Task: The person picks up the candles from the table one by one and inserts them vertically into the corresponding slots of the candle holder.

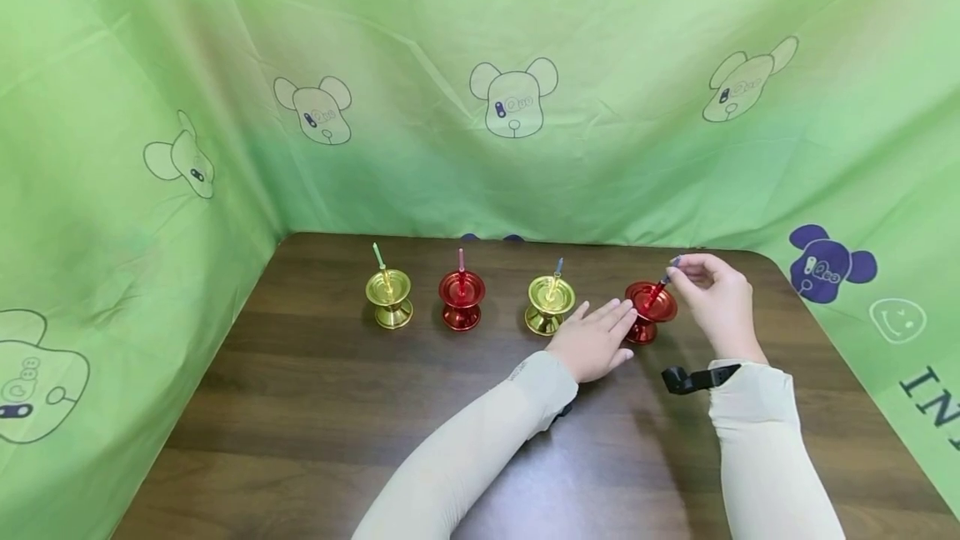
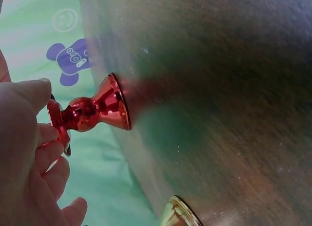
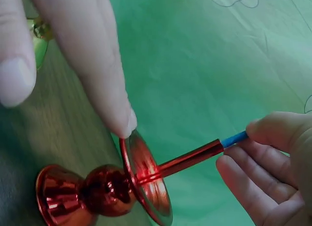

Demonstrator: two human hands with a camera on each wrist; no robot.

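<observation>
My right hand pinches a thin blue candle by its upper end, between thumb and fingers. The candle's lower end sits in the slim red tube rising from the dish of a shiny red candle holder. Straight fingers of my left hand touch this holder's rim from the left, while its thumb stands apart below. In the left wrist view the left hand overlaps the dish, and the red holder's foot is on the wooden table.
A gold holder with a blue candle stands just left of my left hand. Farther left come a red holder with a pink candle and a gold holder with a green candle. Green curtains surround the table.
</observation>
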